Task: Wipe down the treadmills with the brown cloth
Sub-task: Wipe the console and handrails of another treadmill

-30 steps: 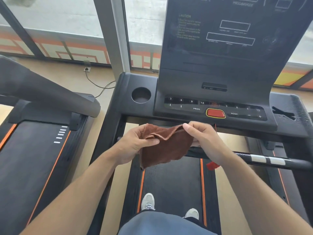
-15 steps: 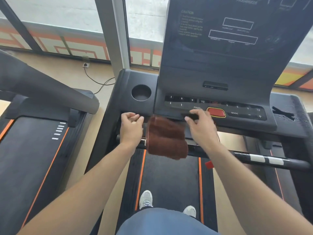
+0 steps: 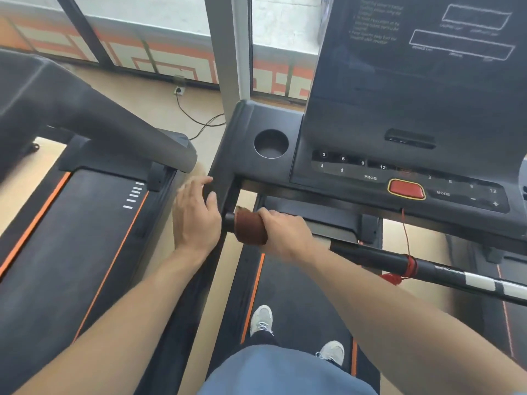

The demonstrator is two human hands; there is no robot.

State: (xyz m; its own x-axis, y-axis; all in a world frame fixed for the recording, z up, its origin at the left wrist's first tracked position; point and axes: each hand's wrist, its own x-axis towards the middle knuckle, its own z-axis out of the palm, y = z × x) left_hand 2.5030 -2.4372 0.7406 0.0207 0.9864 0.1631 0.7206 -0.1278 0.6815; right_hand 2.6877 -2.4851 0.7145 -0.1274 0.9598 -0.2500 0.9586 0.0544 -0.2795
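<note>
I stand on a black treadmill (image 3: 248, 166) with a tall console and a red stop button (image 3: 406, 189). The brown cloth (image 3: 250, 227) is wrapped around the left end of the black front handlebar (image 3: 427, 267). My right hand (image 3: 285, 230) is closed over the cloth and the bar. My left hand (image 3: 196, 215) hovers with fingers spread just left of the cloth, beside the treadmill's left upright, holding nothing; it looks a little blurred.
A second treadmill (image 3: 85, 223) with orange belt stripes stands to the left, its grey handrail (image 3: 114, 126) reaching toward my left hand. A red safety cord (image 3: 406, 246) hangs from the console to the bar. A cup holder (image 3: 271, 143) sits above. Windows and a floor cable lie ahead.
The cloth went from held between both hands to draped over the bar, then slid left along it under my right hand. My left hand let go and moved left.
</note>
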